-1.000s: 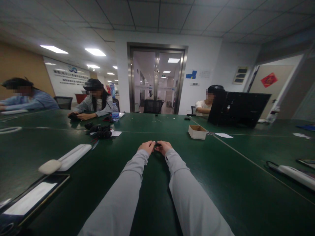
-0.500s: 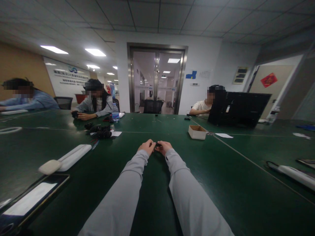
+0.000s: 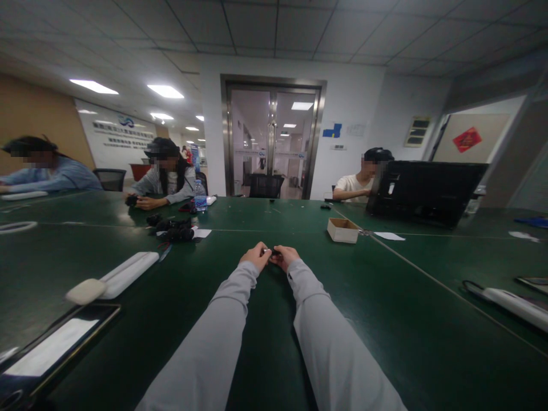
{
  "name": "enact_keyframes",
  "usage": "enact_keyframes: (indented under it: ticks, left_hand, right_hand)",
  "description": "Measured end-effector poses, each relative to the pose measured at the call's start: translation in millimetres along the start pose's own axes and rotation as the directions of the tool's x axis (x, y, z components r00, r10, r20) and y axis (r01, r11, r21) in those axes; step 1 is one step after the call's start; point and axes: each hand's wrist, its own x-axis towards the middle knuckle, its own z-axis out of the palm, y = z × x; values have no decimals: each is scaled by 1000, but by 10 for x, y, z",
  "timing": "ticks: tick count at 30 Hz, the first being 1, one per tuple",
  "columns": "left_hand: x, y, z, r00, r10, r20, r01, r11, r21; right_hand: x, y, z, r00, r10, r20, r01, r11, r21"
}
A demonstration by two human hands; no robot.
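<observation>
Both forearms, in light grey sleeves, reach forward over the green table (image 3: 274, 319). At the middle of the view my left hand (image 3: 254, 256) and my right hand (image 3: 286, 257) nearly meet, fingers closed and tips facing each other. Between them shows a small black object (image 3: 275, 252), pinched by the right fingers; its kind is too small to make out. A tiny bright spot shows at the left fingertips, and what those fingers hold is mostly hidden.
Ahead to the right stands an open cardboard box (image 3: 343, 231). A large black monitor (image 3: 428, 191) is behind it, beside a seated person. On the left lie black devices (image 3: 175, 229), a water bottle (image 3: 200, 197), a white case (image 3: 131, 275) and a phone (image 3: 60, 345). Two more people sit there.
My hands stay in nearly the same place. A bright spot now shows at my left fingertips. The monitor has shifted and turned slightly to the right.
</observation>
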Motion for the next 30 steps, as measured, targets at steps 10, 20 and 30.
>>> enact_keyframes:
  ticks: [10,20,30]
  left_hand:
    - [61,-75,61,1000,11,-1,-11,1000,-12]
    - [19,-36,26,1000,21,-5,-21,999,-27]
    - [51,-82,56,998,57,-10,-57,997,-42]
  right_hand:
    - [-14,5,17,1000,-2,-14,2,1000,3]
    - [-40,-23,29,1000,5,-24,-5,1000,-3]
    - [-22,-8,17,1000,-7,-29,8,1000,18]
